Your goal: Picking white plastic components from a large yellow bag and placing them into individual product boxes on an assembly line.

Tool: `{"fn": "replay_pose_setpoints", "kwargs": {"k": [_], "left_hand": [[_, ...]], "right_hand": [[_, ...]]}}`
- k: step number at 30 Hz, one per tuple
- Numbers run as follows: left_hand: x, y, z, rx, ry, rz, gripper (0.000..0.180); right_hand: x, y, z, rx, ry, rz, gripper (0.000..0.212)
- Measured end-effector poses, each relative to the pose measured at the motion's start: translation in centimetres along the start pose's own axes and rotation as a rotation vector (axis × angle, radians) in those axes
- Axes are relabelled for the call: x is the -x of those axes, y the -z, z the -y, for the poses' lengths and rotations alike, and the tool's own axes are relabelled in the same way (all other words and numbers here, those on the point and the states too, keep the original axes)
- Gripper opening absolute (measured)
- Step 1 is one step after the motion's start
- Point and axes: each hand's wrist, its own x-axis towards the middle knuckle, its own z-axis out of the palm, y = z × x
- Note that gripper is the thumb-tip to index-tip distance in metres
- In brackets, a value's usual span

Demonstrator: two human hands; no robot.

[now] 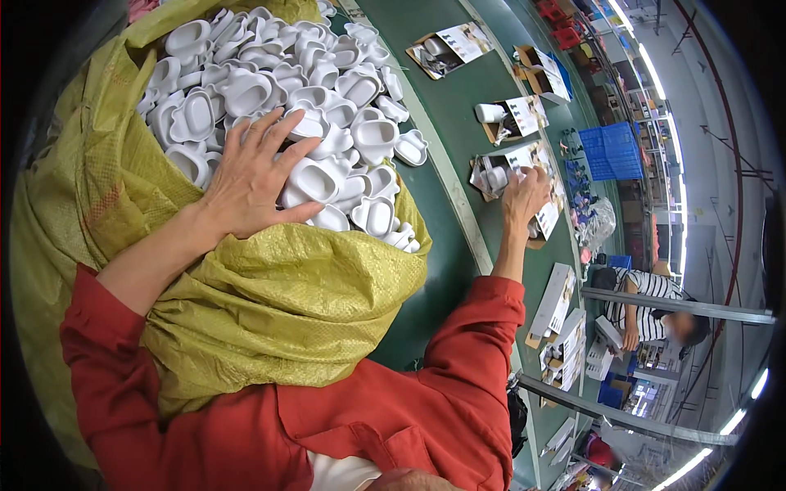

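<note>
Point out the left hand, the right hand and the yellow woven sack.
left hand (246,184): head view, back of the hand, on the white plastic pieces (360,86).
right hand (524,196): head view, back of the hand, at an open box.
yellow woven sack (286,303): head view, folded front wall.

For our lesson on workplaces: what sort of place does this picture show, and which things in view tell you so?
Most likely a factory packing line. A long green conveyor belt carries open printed cartons; a yellow woven sack brims with identical white plastic parts; another worker sits further along.
</note>
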Motion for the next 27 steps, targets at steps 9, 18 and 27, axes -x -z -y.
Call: {"fn": "replay_pose_setpoints", "kwargs": {"k": [9,18,27], "left_hand": [[-0.4,0.0,0.5,-0.019,-0.019,-0.003,0.074],[-0.6,0.0,0.2,0.006,-0.026,0.020,0.075],[-0.6,-0.3,0.3,-0.018,-0.022,0.023,0.076]], "right_hand": [[3.8,-0.3,12.2,-0.600,0.501,0.232,0.018],[-2.6,-4.1,-7.9,-0.377,-0.043,0.174,0.026],[0.6,-0.1,1.8,-0.409,0.181,0.030,0.021]]}}
